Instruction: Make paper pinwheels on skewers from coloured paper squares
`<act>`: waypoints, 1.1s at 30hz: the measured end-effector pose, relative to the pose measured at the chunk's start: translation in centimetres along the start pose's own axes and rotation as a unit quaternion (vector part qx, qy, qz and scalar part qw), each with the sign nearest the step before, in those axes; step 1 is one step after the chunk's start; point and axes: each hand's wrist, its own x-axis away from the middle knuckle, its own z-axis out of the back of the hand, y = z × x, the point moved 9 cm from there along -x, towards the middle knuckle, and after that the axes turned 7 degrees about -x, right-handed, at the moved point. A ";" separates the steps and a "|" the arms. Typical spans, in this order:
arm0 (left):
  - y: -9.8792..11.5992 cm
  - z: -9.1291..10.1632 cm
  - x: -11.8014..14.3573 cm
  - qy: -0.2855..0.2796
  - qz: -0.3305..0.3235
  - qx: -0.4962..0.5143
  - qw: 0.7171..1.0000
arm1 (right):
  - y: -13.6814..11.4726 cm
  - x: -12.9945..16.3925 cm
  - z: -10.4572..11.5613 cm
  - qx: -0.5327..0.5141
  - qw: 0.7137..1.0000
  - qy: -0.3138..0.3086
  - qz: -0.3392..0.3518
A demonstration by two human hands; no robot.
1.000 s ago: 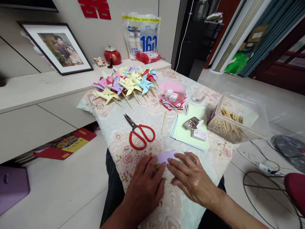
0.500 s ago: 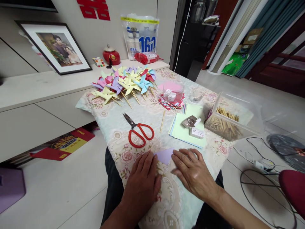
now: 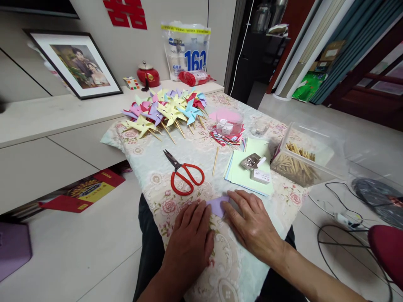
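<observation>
- Head view, lower centre of the frame: the left hand [image 3: 192, 235] and the right hand [image 3: 252, 226] lie flat, palms down and fingers spread, on a small lilac paper [image 3: 218, 205] at the near edge of the desk [image 3: 151, 167]. Neither hand is closed around anything; they press down, which I judge is how one holds a sheet steady or flattens a crease.
- The lilac paper shows only as a small patch between the two hands, its left part under the left fingertips and its right part under the right fingers (most of it is hidden, so I cannot tell whether it is folded).
- Just above the hands, centre of the frame, red-handled scissors [image 3: 184, 174] lie shut on the floral cloth, within easy reach, with one loose wooden stick [image 3: 215, 160] just to their right.
- Right of centre, a stack of pale green paper [image 3: 242, 176] carries a small box of pins [image 3: 252, 161] and a little white box [image 3: 260, 176], which probably weigh the sheets down.
- Far right, a clear tub of sticks [image 3: 299, 161] stands tilted.
- Upper centre, a heap of finished pinwheels [image 3: 166, 111] lies at the far end of the desk, well apart from the hands, beside a clear pink-topped container [image 3: 229, 121].
</observation>
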 end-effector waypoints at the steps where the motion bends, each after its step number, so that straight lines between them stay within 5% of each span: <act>1: 0.0 0.0 0.0 -0.002 0.002 0.004 1.000 | -0.3 0.2 -0.1 -0.006 1.000 -0.002 0.007; 8: -0.2 0.2 -0.2 0.003 0.014 0.023 1.000 | -0.1 0.0 -0.8 0.027 0.999 -0.026 0.025; 13: -0.8 0.2 -0.7 -0.006 0.037 0.036 0.999 | -1.4 -1.4 -0.9 0.008 0.988 -0.066 0.138; 20: -1.4 -0.3 -0.5 -0.013 0.056 0.051 0.997 | -2.0 -1.8 -0.9 -0.001 0.973 -0.017 0.231; 25: -3.1 -0.4 0.3 0.016 0.119 0.133 0.984 | -1.2 -2.8 0.4 -0.041 0.981 0.018 0.191; 29: -5.6 -0.7 1.1 0.065 0.257 0.316 0.911 | 0.1 -4.3 2.8 -0.134 0.984 0.070 0.090; 33: -6.0 -2.4 0.9 0.063 0.363 0.561 0.742 | 1.6 -5.7 3.1 -0.297 0.951 0.072 -0.056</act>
